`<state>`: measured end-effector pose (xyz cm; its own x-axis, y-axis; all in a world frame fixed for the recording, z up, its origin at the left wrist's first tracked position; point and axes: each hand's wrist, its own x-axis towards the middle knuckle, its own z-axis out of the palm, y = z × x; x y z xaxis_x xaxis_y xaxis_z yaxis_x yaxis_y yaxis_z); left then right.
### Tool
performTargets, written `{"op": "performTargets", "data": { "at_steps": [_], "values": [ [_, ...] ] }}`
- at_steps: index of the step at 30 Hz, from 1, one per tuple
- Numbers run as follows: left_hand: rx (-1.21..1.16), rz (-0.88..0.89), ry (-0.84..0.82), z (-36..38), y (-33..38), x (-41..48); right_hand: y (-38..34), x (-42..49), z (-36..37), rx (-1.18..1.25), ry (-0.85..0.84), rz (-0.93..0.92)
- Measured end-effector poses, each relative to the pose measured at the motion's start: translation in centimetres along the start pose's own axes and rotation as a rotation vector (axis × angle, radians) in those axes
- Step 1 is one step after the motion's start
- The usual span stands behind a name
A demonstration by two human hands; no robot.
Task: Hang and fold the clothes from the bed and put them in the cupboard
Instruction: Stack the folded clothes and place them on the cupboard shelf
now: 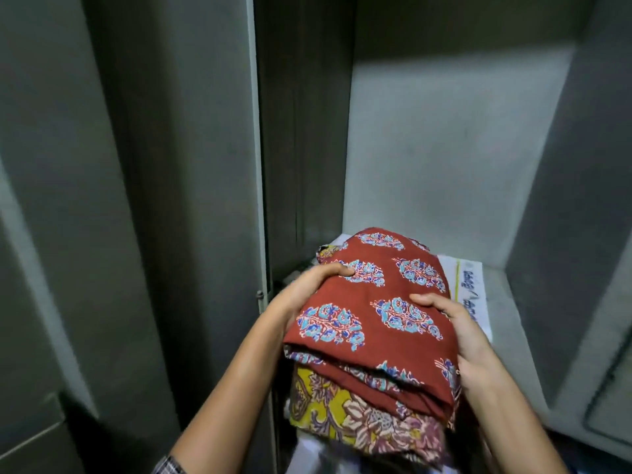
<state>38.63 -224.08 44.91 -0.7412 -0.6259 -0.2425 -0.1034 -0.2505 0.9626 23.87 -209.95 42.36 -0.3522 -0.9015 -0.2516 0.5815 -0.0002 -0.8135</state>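
Fingers hidden underneath, left hand (pixel 307 292) and right hand (pixel 468 340) grip the red garment (pixel 379 340), yellow garment (pixel 328 401) half covered below.

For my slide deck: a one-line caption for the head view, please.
The left hand and right hand grip a folded red cloth stacked on a yellow cloth at the cupboard.

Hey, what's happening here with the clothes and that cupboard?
A person holds a pile of folded clothes at an open grey metal cupboard. The left hand and right hand grip its sides, thumbs on the red printed cloth on top; a yellow floral cloth lies under it. The pile's far end is over the printed paper lining the shelf, but whether it rests there yet can't be told.
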Motion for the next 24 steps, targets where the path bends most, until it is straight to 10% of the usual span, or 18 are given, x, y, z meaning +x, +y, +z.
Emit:
{"op": "performTargets", "data": {
  "at_steps": [8,15,20,24],
  "values": [
    [0.338,0.219,0.307,-4.1,9.8,10.6,-4.8,13.7,3.3,0.053,-0.021,-0.066],
    [1.105,0.145,0.513,-6.3,1.6,16.5,-1.0,21.2,0.6,-0.291,0.135,0.050],
    [0.975,0.266,0.538,-6.9,0.4,16.0,-2.3,20.8,-0.8,-1.196,0.391,-0.381],
    [0.971,0.244,0.619,-7.1,0.1,15.7,-2.0,18.7,1.1,-1.253,0.464,-0.749]
  ]
}}
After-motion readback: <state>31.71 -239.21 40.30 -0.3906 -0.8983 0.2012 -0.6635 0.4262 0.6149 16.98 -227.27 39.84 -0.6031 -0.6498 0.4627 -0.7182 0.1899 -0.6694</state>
